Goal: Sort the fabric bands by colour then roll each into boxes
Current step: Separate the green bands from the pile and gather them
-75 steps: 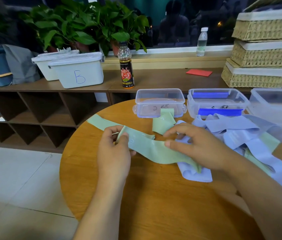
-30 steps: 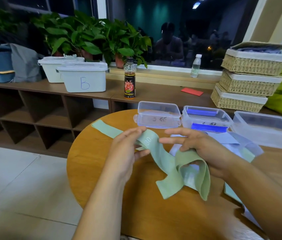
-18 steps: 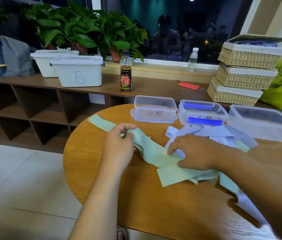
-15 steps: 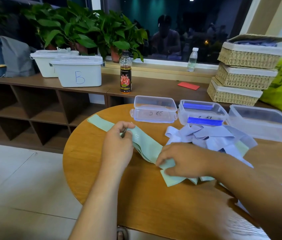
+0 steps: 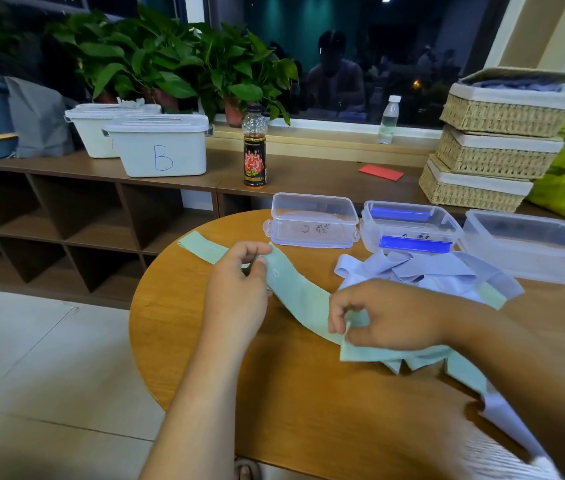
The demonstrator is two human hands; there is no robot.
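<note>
Head view looks down on a round wooden table (image 5: 291, 393) where a pale green fabric band (image 5: 298, 299) lies stretched between two hands held apart. The left hand (image 5: 239, 289), at about 10 o'clock on the tabletop, pinches the band between thumb and forefinger. The right hand (image 5: 388, 317), nearer the centre, pinches the band's near end with curled fingertips, where the cloth doubles over itself.

Judging by this, the green band is being drawn clear of the others and laid straight, so sorting is giving way to rolling. The next move probably calls for a tight first turn at the end under the right hand, with the edges kept square while the left hand keeps the strip taut. The roll would then go into a box.

The band is wide, flat and limp, mint in colour, with a small ring mark just beside the left thumb. A green strip carries on past the left hand toward 10 o'clock; I cannot tell whether it is the same band. More green cloth trails under the right forearm toward 4 o'clock.

A heap of lilac bands (image 5: 412, 268) lies at 2 o'clock. Three clear boxes stand along the far edge: one that appears empty (image 5: 314, 220) at 12 o'clock, one holding blue rolls (image 5: 409, 226) at 1 o'clock, and a third (image 5: 530, 244) beyond it.
</note>
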